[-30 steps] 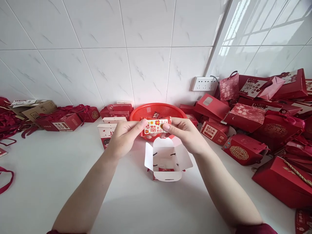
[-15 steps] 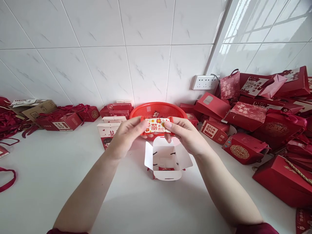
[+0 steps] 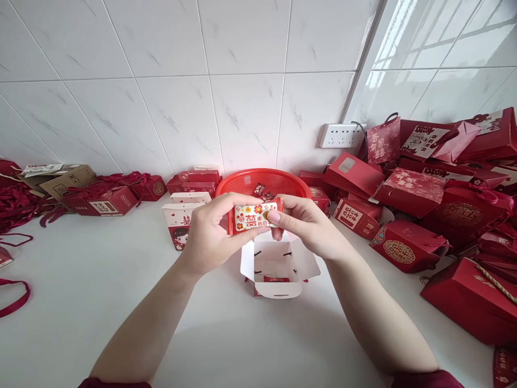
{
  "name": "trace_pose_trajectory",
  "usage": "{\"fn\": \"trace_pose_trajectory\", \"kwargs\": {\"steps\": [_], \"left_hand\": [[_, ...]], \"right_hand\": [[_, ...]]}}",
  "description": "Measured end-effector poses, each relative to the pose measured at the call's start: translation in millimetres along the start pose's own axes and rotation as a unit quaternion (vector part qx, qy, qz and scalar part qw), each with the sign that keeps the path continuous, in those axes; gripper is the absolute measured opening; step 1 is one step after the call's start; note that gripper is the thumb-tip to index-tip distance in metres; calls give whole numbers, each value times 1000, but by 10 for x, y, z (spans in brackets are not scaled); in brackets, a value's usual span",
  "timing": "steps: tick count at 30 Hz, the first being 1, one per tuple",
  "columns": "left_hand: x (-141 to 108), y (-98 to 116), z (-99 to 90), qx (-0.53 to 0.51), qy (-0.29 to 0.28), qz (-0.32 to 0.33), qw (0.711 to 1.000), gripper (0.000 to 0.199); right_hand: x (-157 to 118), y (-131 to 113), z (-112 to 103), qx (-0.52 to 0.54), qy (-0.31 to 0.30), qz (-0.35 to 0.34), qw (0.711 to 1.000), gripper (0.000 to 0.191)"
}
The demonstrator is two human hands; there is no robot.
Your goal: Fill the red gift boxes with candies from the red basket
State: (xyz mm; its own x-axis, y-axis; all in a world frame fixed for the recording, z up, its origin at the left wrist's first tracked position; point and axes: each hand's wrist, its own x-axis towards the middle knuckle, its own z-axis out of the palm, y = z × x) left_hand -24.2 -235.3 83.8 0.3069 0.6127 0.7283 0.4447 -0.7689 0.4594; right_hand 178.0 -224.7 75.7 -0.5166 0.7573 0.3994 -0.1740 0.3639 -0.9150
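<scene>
A small wrapped candy packet (image 3: pixel 252 216), white with red ends, flowers and red characters, is held level between my two hands. My left hand (image 3: pixel 208 231) grips its left end, thumb along the lower edge and fingers along the top. On the right end, the thumb of my right hand (image 3: pixel 309 223) presses the printed face, with the fingers behind. Just below and behind the packet stands an open gift box (image 3: pixel 280 261) with its white flaps spread. Something red lies at the bottom of the box, too small to make out.
Behind my hands a red plastic basket (image 3: pixel 262 177) holds some small wrapped pieces. A white-and-red box (image 3: pixel 177 223) stands to its left. Many red gift boxes (image 3: pixel 406 245) are heaped on the right, and more boxes (image 3: pixel 109 200) lie at the left. A power strip (image 3: pixel 341 136) is against the tiled wall.
The packet has shifted slightly left and down, tilting a little. My left thumb has moved from its face to the lower edge, and my left fingers now curve over the top.
</scene>
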Motion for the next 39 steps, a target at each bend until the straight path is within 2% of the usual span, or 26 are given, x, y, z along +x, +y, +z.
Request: {"fn": "trace_pose_trajectory", "kwargs": {"steps": [5,10,14,18,21,24,27,29,30,32,34,39], "left_hand": [[-6,15,-4,2,-5,11,1000,33],[9,16,-23,-17,-14,20,1000,31],[19,40,-54,-28,-27,24,999,23],[30,54,-44,-47,-75,-48,995,25],[47,22,-27,-36,-103,-127,986,32],[70,-38,-20,6,-119,-154,981,31],[79,-98,-3,26,-169,-159,972,27],[73,-135,25,40,-206,-154,966,27],[68,-153,44,48,-222,-149,962,27],[59,-188,86,65,-243,-134,959,29],[56,-221,122,79,-256,-128,955,26],[41,-285,164,97,-289,-174,936,26]], "right_hand": [[-2,-13,2,-21,-4,3,1000,26],[-18,-26,-6,-19,-10,-1,1000,22],[-34,-29,-43,-60,18,-20,998,17],[-48,-31,-127,-86,52,-38,994,26],[-78,-51,-232,-189,64,-19,980,29],[-110,-50,-322,-342,-1,36,939,16],[-99,27,-334,-382,-145,104,907,12],[-67,111,-305,-401,-189,142,885,12],[-50,151,-291,-422,-175,153,876,13],[-26,204,-282,-463,-101,155,867,15],[-29,203,-312,-468,-43,135,872,16],[-128,50,-479,-407,-39,105,907,12]]}}
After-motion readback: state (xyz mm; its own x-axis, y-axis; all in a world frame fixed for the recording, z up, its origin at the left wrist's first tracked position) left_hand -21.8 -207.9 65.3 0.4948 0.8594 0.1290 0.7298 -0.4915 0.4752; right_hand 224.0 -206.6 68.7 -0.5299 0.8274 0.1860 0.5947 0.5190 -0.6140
